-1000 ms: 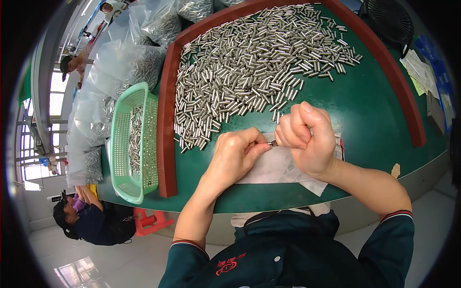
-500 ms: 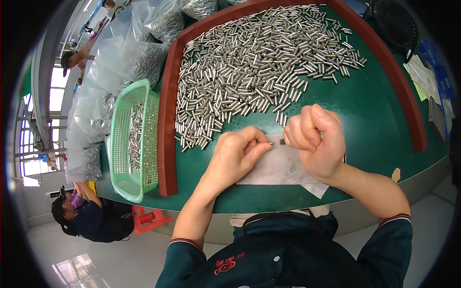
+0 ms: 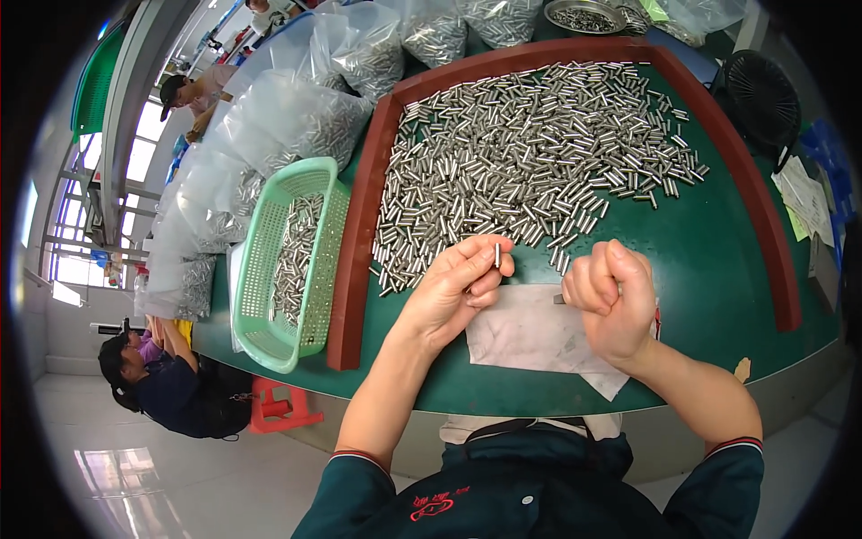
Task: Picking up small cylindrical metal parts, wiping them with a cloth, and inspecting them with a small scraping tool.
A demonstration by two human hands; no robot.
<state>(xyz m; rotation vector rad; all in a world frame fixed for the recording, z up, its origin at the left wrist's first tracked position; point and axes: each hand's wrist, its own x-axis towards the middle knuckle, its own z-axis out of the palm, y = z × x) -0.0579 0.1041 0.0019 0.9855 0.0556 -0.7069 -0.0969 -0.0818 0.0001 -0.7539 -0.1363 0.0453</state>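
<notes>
Between the thumb and fingers of my left hand point(image 3: 456, 292), a small shiny metal pin point(image 3: 497, 255) stands nearly upright. My right hand point(image 3: 614, 301) is closed in a fist over the right part of a pale, stained cloth point(image 3: 507, 334). From the left side of that fist sticks out the end of a dark, flat piece point(image 3: 558, 299); the fingers hide the rest of it. Just beyond both hands, a wide heap of loose metal pins point(image 3: 512, 153) covers the green tabletop point(image 3: 700, 287).
A dark red raised border point(image 3: 359, 242) frames the heap. Left of it stands a green plastic basket point(image 3: 332, 260) holding pins. Clear bags of pins point(image 3: 314, 112) line the left and back. A black fan point(image 3: 759, 99) and papers point(image 3: 805, 198) lie at right. Other people sit at left.
My left hand has tipped the pin from lying sideways to nearly upright and moved it away from my right fist. The whole view has shifted, showing more of the table's far side.
</notes>
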